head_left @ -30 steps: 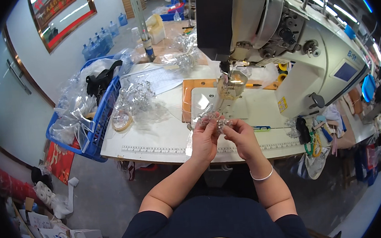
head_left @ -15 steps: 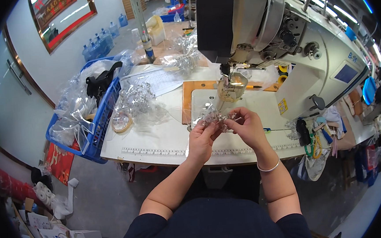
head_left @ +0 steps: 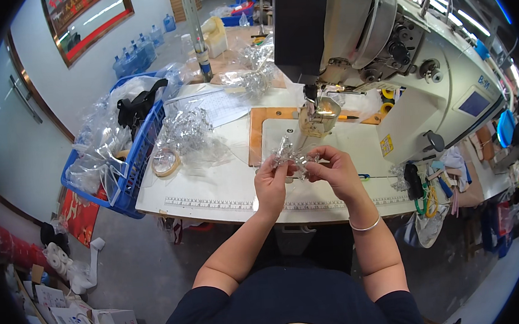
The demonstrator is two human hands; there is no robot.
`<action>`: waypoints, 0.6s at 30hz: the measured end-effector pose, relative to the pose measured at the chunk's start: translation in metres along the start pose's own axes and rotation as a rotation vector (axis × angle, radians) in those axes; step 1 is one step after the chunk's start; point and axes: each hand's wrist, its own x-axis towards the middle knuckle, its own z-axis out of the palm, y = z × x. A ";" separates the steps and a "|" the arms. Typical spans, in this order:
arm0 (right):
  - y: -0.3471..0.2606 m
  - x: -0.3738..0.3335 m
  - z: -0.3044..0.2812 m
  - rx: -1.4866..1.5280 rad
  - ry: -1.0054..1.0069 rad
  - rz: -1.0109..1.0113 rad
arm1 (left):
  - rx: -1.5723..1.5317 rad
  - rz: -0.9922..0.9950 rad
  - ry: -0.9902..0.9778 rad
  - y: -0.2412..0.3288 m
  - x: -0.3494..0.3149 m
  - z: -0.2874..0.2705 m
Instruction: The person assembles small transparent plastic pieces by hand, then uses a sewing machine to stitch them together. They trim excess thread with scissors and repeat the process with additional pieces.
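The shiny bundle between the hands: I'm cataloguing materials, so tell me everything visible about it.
The shiny bundle is a small, irregular clump, clear and silvery, looking like crumpled plastic film with bright glints. Its top pokes up unevenly. The left hand and right hand pinch it from either side, before the sewing machine and above the white table. Finer parts are too small to tell.

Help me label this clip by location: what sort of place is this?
Probably a sewing workshop: a large sewing machine stands on a white worktable with a ruler strip along its near edge, and a blue basket heaped with clear plastic is at its left.
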 end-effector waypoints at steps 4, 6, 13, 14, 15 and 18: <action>0.015 0.004 0.000 0.208 0.030 0.045 | -0.298 -0.167 -0.021 0.008 0.006 0.004; 0.015 0.004 -0.003 0.199 0.021 0.057 | -0.481 -0.299 -0.071 0.013 0.007 0.001; 0.008 0.001 0.006 -0.040 0.143 -0.061 | -0.637 -0.262 -0.163 0.018 0.003 0.002; 0.007 0.000 0.008 -0.080 0.161 -0.077 | -0.664 -0.265 -0.198 0.020 0.001 0.003; 0.007 0.000 0.009 -0.119 0.179 -0.093 | -0.690 -0.267 -0.232 0.021 0.000 0.003; 0.005 -0.002 0.013 -0.209 0.216 -0.119 | -0.598 -0.231 -0.196 0.017 -0.007 0.008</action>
